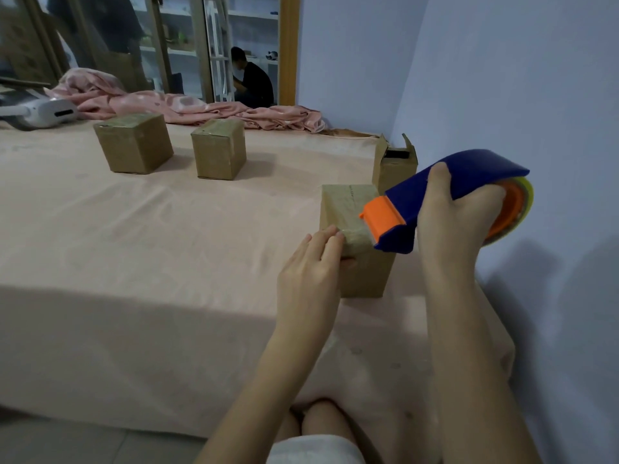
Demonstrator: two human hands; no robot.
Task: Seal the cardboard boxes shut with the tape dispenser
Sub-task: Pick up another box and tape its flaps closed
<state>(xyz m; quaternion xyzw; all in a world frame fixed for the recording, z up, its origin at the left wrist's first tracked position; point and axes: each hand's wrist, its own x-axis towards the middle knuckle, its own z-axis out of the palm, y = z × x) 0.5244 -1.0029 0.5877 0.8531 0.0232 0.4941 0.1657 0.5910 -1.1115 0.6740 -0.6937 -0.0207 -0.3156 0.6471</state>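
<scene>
A blue tape dispenser (pixel 435 202) with an orange blade end and a roll of clear tape is gripped in my right hand (pixel 455 222), its blade end over the near right side of a closed cardboard box (pixel 361 276). Tape runs from the dispenser onto this box. My left hand (pixel 310 266) presses the tape end against the box's near left edge, thumb tucked under. Behind it, an open cardboard box (pixel 395 169) stands against the wall with flaps up. Two closed boxes, one (pixel 134 142) and another (pixel 219 149), sit farther back on the left.
All boxes rest on a bed covered by a pink sheet (pixel 150 246). A crumpled pink blanket (pixel 187 107) lies along the far edge, with a white device (pixel 43 112) at far left. The blue wall (pixel 536 95) is close on the right. A person (pixel 249 82) sits in the background.
</scene>
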